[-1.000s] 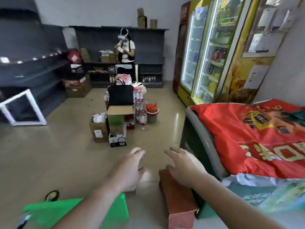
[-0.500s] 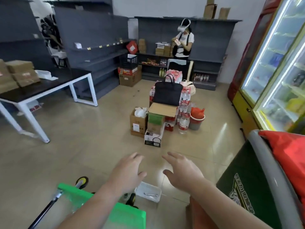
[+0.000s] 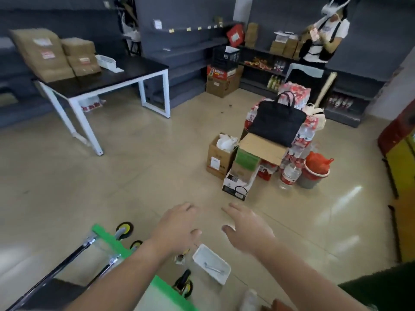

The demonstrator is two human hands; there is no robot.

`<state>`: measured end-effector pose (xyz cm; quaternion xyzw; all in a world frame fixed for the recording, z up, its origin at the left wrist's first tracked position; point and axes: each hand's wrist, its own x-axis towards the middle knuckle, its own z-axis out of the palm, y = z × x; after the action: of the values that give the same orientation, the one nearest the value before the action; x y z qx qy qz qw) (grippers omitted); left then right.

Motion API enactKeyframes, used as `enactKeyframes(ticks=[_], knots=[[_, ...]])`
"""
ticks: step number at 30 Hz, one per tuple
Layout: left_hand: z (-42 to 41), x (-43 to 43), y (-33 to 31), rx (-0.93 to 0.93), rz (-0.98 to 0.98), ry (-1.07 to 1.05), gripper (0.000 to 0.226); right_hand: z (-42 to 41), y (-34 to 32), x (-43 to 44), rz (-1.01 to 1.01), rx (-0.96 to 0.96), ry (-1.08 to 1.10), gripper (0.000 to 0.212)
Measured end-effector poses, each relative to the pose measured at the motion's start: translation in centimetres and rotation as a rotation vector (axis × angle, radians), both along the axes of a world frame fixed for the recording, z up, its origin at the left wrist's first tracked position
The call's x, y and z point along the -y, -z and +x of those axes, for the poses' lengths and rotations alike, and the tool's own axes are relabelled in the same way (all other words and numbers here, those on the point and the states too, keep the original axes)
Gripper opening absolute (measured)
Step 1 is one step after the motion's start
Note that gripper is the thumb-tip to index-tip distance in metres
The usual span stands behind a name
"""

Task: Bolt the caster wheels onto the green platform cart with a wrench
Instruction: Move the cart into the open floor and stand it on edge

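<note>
Both hands out in front, palms down, over the tan floor (image 3: 89,187). Left hand (image 3: 177,230): fingers loosely spread, thumb out to the right, nothing in it. Right hand (image 3: 249,232): likewise spread and empty, thumb pointing left toward the other hand. The two are near each other but apart, not touching anything.

Green platform cart (image 3: 112,241) lies at near left, below the left forearm, tipped so its wheels stand up off the deck; green edge shows in two stretches, one at left and one at the bottom centre. Folded chrome-and-black handle (image 3: 56,270) runs from the cart toward the near-left corner.

Caster wheels: one yellow-hubbed wheel (image 3: 124,230) at the far edge of the cart, a second (image 3: 135,244) just right of it, a third (image 3: 185,286) near the bottom-centre green edge. Whether they are bolted I cannot tell.

White tray (image 3: 197,254) on the floor, under and between the hands, just right of the cart. A metal tool, probably the wrench (image 3: 213,269), lies inside it. Small bits of hardware (image 3: 182,257) on the floor just left of the tray; too blurred to identify.

Further off: stack of cardboard boxes (image 3: 226,158) with a black bag (image 3: 278,122) on top, centre-right. Black-topped table (image 3: 107,77) with white legs at far left, carrying brown cartons. Another person (image 3: 323,37) stands at the far shelving, upper right
</note>
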<state>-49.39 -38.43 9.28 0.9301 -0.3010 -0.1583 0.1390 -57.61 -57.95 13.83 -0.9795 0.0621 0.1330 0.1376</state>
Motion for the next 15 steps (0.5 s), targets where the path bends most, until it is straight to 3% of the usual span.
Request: enactKeyframes(ticks=[7,15], knots=[[3.5,-1.1,4.6,-0.075,-0.011,-0.48,0.062,13.3,5.3,1.5,0.044,-0.036,-0.38,0.056],[-1.6,-1.2,10.4,-0.336,0.039,-1.016,0.062,21.3,13.3,0.7,0.065,-0.241,-0.766,0.049]])
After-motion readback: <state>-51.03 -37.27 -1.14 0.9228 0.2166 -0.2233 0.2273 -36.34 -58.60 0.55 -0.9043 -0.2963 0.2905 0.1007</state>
